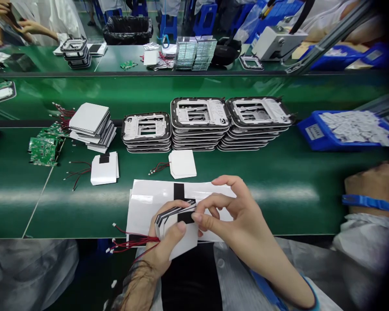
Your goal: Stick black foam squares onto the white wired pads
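My left hand (167, 242) is wrapped round a small stack of white rectangular pads (184, 242), its thumb on the front face. Red wires (132, 242) with white connectors trail from the stack to the left. A black strip (185, 217) lies across the top pad. Thumb and index finger of my right hand (214, 211) pinch at the right end of that strip. Beneath both hands lie white glossy sheets (149, 194) with a black strip (179, 191) on them.
Behind the sheets are single wired pads (183, 164), a pad pile (89, 121), green circuit boards (43, 149) and three stacks of frames (199, 123). A blue bin (320, 138) of white parts stands right. Another person's wrist with a blue band (371, 202) rests at the right edge.
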`<state>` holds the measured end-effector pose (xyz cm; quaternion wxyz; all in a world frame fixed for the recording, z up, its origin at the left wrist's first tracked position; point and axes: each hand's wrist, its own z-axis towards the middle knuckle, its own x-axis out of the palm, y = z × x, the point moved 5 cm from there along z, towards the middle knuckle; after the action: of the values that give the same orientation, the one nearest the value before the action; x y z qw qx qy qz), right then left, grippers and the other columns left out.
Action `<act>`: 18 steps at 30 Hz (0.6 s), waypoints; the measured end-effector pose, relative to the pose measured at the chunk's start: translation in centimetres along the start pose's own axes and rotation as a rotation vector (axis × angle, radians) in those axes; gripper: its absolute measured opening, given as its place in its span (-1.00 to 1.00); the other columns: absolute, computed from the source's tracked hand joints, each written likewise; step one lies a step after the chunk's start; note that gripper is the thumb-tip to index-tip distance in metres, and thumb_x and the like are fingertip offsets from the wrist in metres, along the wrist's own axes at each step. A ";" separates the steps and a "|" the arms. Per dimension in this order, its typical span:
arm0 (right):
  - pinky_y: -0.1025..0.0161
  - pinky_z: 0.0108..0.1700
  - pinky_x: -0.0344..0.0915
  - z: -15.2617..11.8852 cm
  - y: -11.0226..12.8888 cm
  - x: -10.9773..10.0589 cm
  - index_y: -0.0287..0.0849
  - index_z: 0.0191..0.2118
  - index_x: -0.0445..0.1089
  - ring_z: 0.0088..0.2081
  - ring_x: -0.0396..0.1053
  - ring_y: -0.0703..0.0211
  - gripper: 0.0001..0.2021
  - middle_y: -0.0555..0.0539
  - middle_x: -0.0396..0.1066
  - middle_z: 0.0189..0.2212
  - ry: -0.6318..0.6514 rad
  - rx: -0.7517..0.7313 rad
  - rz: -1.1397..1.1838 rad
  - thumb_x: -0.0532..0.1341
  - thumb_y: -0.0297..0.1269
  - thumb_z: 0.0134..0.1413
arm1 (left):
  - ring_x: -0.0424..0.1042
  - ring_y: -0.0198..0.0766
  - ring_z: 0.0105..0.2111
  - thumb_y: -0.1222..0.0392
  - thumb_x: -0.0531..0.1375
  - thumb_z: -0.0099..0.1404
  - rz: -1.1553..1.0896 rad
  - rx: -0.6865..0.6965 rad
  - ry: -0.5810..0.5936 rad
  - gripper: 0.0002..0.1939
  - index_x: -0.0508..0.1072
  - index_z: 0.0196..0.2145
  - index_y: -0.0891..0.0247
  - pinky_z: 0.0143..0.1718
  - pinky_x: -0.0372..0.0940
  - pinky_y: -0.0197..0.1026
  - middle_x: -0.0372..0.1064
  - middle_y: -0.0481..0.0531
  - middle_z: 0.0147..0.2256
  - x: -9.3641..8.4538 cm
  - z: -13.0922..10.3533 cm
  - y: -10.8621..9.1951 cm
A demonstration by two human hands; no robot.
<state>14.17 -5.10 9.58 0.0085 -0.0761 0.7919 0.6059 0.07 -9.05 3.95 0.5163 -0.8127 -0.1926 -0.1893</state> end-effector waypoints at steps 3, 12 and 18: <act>0.25 -0.44 0.29 -0.1 0.0 0.1 0.03 -0.12 0.05 -0.53 0.31 0.24 -0.56 0.15 0.48 -0.53 -0.014 -0.010 0.001 0.31 -0.37 -0.01 | 0.36 0.09 0.05 0.09 0.32 0.13 0.020 0.021 -0.041 -0.65 0.47 -0.11 0.17 0.01 0.32 0.00 0.46 0.08 -0.04 -0.3 0.0 0.0; 0.18 -0.41 0.30 -0.3 0.2 0.4 0.03 -0.15 0.03 -0.52 0.30 0.15 -0.59 0.13 0.46 -0.54 -0.063 -0.024 -0.067 0.29 -0.31 -0.01 | 0.41 0.06 -0.01 0.09 0.30 0.15 0.010 0.029 -0.066 -0.65 0.45 -0.09 0.18 -0.01 0.33 0.01 0.46 0.09 -0.06 -0.4 -0.1 0.5; 0.10 -0.26 0.32 0.1 -1.1 0.5 0.01 -0.12 0.09 -0.37 0.32 0.10 -0.64 0.07 0.30 -0.45 -0.178 -0.130 -0.314 0.26 -0.30 0.03 | 0.43 0.05 -0.02 0.12 0.31 0.15 -0.024 0.009 -0.054 -0.67 0.45 -0.12 0.20 -0.03 0.36 -0.01 0.48 0.11 -0.08 -0.3 0.5 0.2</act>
<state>13.82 -5.32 8.50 0.1680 -0.1455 0.7255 0.6514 -0.01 -8.69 3.41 0.5124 -0.8127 -0.2170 -0.1727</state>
